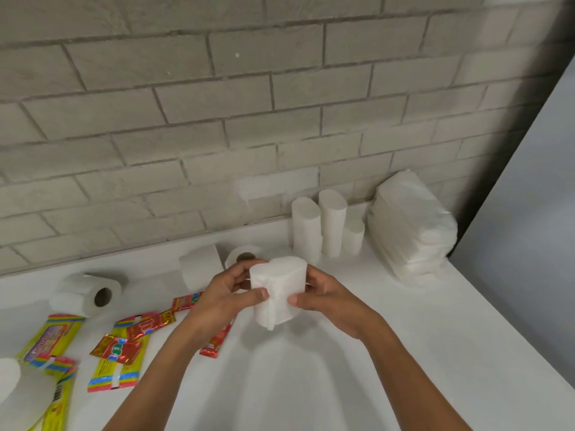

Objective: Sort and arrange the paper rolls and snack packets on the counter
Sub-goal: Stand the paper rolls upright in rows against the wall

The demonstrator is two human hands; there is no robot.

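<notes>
A squashed white paper roll [278, 292] is held upright above the white counter [357, 353], with a loose flap hanging at its front. My left hand [228, 293] grips its left side, thumb across the front. My right hand [323, 298] grips its right side. Three tall white rolls [326, 228] stand against the wall behind. Two rolls [202, 265] lie on their sides beyond my left hand, another roll [93, 293] lies at the left. Red and yellow snack packets [121, 349] are scattered on the counter's left part.
A stack of wrapped white paper packs [410, 231] leans on the grey brick wall [249, 119] at the back right. The counter's right edge [513, 331] runs diagonally. A white roll [18, 396] sits at the bottom left over yellow packets.
</notes>
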